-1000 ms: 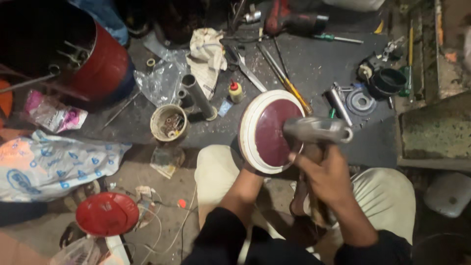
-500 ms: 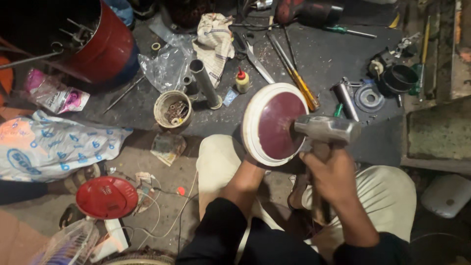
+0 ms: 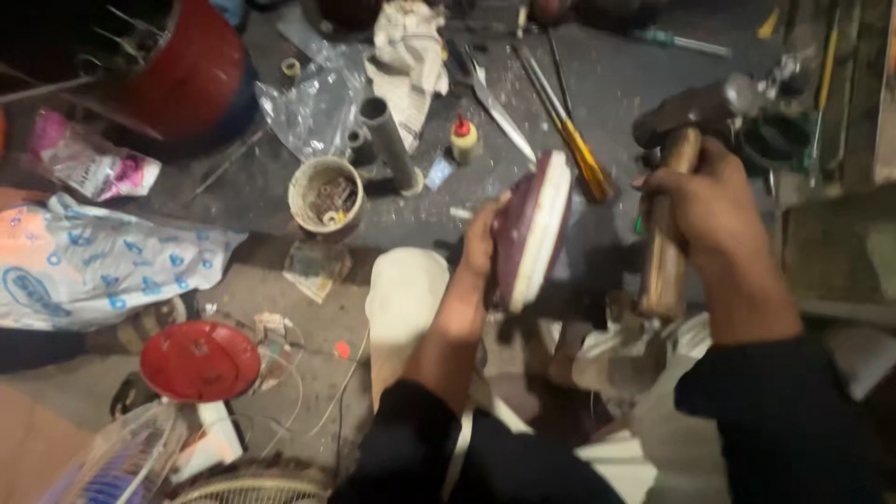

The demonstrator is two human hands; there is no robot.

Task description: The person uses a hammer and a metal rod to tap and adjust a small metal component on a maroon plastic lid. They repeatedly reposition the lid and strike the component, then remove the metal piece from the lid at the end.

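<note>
Dark work surface (image 3: 616, 84) is littered with tools, grit-speckled and matte. Red cylinder (image 3: 191, 65) is parked top left, glossy painted metal, out of the swing path. Printed plastic sack (image 3: 93, 266) lies crumpled at left. Round disc (image 3: 534, 229), maroon face with a thick white rim, is held on edge over the lap, tilted so the face is presented toward the hammer. Left hand (image 3: 481, 238) is wrapped around its near edge, fingers curled behind. Hammer (image 3: 686, 168), dull steel head on a worn wooden handle, is raised just right of the disc, apart from it. Right hand (image 3: 709, 205) is closed in a full fist on the handle. Small tub (image 3: 325, 196) of rusty hardware sits near a grey pipe (image 3: 387, 140).
</note>
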